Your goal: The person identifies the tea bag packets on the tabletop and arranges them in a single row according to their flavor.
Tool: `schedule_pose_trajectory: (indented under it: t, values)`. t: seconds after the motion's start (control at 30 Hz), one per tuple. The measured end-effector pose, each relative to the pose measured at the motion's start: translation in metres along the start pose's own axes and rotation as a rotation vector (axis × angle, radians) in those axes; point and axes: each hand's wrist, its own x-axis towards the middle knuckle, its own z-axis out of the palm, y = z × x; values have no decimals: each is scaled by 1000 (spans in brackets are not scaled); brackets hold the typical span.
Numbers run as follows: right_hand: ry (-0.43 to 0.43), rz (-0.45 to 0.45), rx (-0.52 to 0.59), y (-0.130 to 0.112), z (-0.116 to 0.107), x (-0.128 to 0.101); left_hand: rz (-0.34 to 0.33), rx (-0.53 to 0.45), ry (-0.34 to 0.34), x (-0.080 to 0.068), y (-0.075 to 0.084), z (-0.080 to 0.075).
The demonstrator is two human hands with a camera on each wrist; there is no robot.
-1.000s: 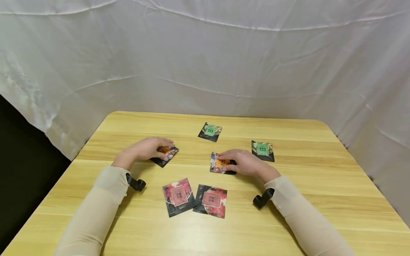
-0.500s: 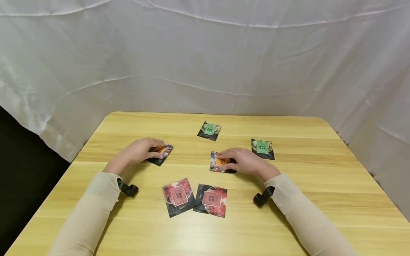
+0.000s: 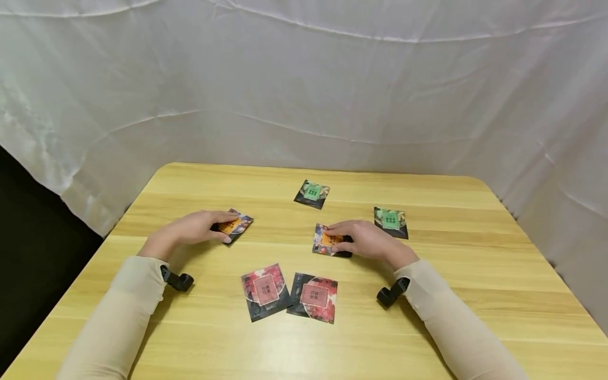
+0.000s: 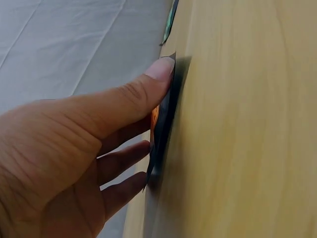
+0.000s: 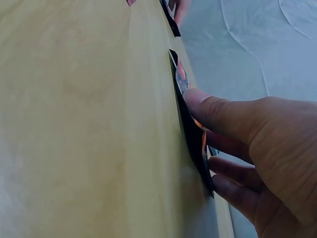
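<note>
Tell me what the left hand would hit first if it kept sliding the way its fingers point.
The left hand, resting on an orange packet, points toward the right hand and its orange packet. That packet probably comes first; the tabletop between looks free.

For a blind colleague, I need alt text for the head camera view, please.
Two hands rest on a wooden table, each pressing its fingers on an orange packet: the left hand on the left orange packet, the right hand on the right orange packet. Two red packets lie nearer, two green packets farther, before a white cloth.
</note>
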Motion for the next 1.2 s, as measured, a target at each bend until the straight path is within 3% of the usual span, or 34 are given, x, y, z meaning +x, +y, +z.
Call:
schedule_pose_trajectory:
  t: [0.33,0.77,1.2]
  values:
    - [8,3,-20,2,-2,-4,-56,-32,30,-8,-9,1]
    - [15,32,-69,1,-6,-3,-68,-26,89,-16,-28,0]
    - [56,144,-160,-6,-5,-2,-77,-37,130,-18,-32,-1]
